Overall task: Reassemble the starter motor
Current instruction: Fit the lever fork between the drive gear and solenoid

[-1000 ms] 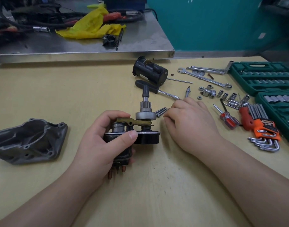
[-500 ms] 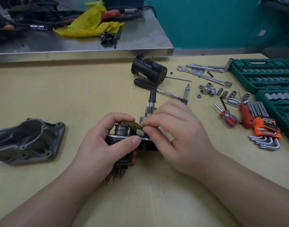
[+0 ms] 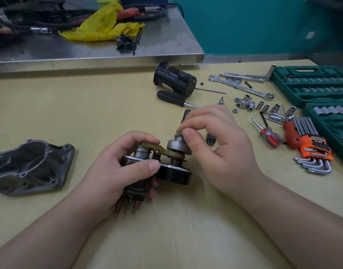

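Observation:
The starter motor's inner assembly (image 3: 172, 171) stands upright in the middle of the tan table, with a solenoid, a brass fork lever (image 3: 159, 150) and a silver pinion drive (image 3: 176, 145) on a shaft. My left hand (image 3: 118, 167) grips the solenoid side, thumb across its plate. My right hand (image 3: 215, 144) pinches a small metal part at the pinion, just above the drive. The grey cast nose housing (image 3: 30, 167) lies at the left. The black motor body (image 3: 174, 79) lies on its side farther back.
A black-handled screwdriver (image 3: 172, 98) lies behind the assembly. Wrenches, loose sockets (image 3: 246, 102), a red screwdriver (image 3: 269, 135), hex keys (image 3: 314, 150) and green socket cases (image 3: 310, 84) fill the right side. A steel bench (image 3: 100, 55) with a yellow rag and cables stands behind.
My right hand came from the table beside the assembly up to the pinion, where it now pinches a small part. My left hand kept its hold on the solenoid.

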{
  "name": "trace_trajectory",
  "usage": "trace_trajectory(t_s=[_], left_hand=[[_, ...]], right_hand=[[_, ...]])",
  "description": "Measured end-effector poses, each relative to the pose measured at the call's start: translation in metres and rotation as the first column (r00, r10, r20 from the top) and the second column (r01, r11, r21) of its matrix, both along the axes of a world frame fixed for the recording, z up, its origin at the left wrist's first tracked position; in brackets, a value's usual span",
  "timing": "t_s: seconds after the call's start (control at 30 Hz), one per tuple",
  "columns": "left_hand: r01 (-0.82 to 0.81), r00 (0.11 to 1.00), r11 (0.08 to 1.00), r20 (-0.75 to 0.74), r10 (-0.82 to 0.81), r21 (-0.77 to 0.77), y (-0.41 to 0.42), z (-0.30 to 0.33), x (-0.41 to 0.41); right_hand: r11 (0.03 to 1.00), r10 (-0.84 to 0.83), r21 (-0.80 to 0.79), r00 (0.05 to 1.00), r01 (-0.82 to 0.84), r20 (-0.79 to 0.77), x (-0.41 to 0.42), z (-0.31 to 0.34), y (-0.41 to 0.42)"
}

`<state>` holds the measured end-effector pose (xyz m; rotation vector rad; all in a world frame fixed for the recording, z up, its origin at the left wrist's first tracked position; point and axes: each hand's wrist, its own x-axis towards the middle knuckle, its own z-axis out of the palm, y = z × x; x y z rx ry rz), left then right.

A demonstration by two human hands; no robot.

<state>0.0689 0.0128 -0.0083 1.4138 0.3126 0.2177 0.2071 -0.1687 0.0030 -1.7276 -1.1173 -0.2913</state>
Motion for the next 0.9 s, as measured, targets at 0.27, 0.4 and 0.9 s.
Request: trace_trajectory(t_s=[0.27,0.4,0.9], left_hand=[[0.056,0.998,0.994,-0.001,-0.057,-0.091,-0.001,0.008,-0.002],[0.084,0.996,0.994,-0.02,-0.085,-0.063,-0.003,0.01,-0.002],[0.107,0.992,0.994,-0.06,-0.109,-0.033,-0.006,0.012,0.0]], right_hand=[[0.992,0.113,-0.085,0.97,-0.097,0.217,-0.002,0.0,0.001],[0.99,0.12,-0.099,0.966,-0.099,0.229,-0.001,0.0,0.0],[0.979,0.148,-0.172,0.96,-0.108,0.239,-0.005,0.0,0.001]])
